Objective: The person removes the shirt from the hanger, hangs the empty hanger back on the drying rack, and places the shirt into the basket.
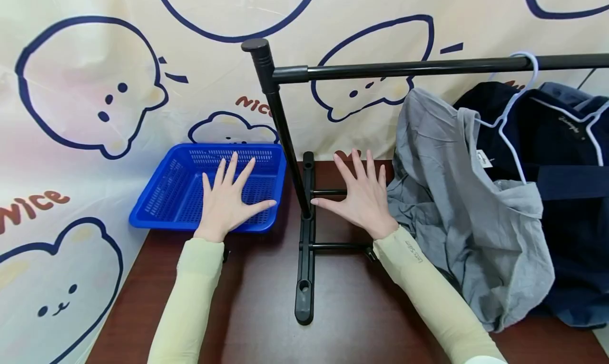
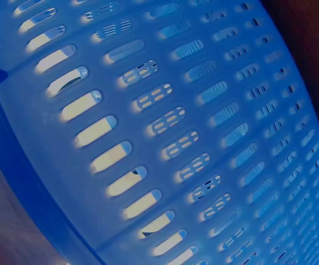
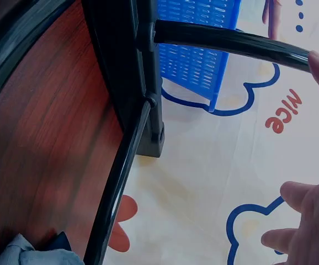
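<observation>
In the head view my left hand [image 1: 224, 202] is spread wide above the front of a blue plastic basket [image 1: 164, 187], palm down and holding nothing. The basket's slotted wall [image 2: 99, 160] fills the left wrist view, where the hand itself is out of sight. My right hand [image 1: 365, 197], fingers spread too, hovers between the black clothes rack's upright [image 1: 287, 136] and a grey garment [image 1: 437, 194]. That garment hangs from a pale lilac hanger [image 1: 506, 118]. In the right wrist view a few fingers [image 3: 294, 196] show at the right edge.
Dark navy clothes [image 1: 514, 120] hang behind the grey garment on the rack's top bar [image 1: 409, 67]. The rack's black foot [image 1: 305, 269] stands on a brown wooden table [image 1: 266, 311]. Behind it hangs a cream backdrop [image 1: 209, 78] with cartoon drawings.
</observation>
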### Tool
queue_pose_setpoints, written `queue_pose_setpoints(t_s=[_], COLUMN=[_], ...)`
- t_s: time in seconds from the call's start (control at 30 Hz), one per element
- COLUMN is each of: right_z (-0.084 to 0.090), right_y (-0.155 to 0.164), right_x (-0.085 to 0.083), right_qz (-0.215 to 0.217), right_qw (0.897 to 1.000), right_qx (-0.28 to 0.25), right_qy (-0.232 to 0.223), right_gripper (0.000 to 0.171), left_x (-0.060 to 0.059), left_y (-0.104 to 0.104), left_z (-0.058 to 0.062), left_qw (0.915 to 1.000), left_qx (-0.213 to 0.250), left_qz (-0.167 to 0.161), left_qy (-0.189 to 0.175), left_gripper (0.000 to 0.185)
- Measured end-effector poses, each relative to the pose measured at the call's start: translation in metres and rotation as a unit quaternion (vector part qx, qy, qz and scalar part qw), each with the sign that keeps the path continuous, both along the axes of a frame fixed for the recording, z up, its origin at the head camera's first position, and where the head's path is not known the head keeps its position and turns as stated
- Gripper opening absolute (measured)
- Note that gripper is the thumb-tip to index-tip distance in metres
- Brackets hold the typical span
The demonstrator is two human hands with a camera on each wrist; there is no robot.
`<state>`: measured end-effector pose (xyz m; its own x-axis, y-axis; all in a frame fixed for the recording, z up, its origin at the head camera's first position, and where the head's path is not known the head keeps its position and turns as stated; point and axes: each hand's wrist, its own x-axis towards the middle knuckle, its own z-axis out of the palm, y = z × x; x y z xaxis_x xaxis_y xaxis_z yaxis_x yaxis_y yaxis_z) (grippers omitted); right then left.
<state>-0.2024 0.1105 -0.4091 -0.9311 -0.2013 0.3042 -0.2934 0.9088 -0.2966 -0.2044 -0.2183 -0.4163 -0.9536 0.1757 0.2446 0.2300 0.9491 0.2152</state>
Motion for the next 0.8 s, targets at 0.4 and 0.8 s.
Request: queue_pose_setpoints(t_s=[0.4, 0.8], right_z=[0.005, 0.029], right_y=[0.01, 0.024], right_x=[0.004, 0.02], right_qz=[0.001, 0.028], right_qw=[1.0, 0.997], right_qx=[-0.016, -0.039], right_qy=[0.008, 0.054], right_gripper=[0.112, 0.09], left_x=[-0.001, 0.004], left_y=[0.002, 0.004], left_z=[0.0, 0.004], left_qw=[0.9999, 0.9994], left_qx=[0.007, 0.034], left_qz=[0.003, 0.002], left_qy=[-0.008, 0.009], left_gripper=[0.11, 0.108])
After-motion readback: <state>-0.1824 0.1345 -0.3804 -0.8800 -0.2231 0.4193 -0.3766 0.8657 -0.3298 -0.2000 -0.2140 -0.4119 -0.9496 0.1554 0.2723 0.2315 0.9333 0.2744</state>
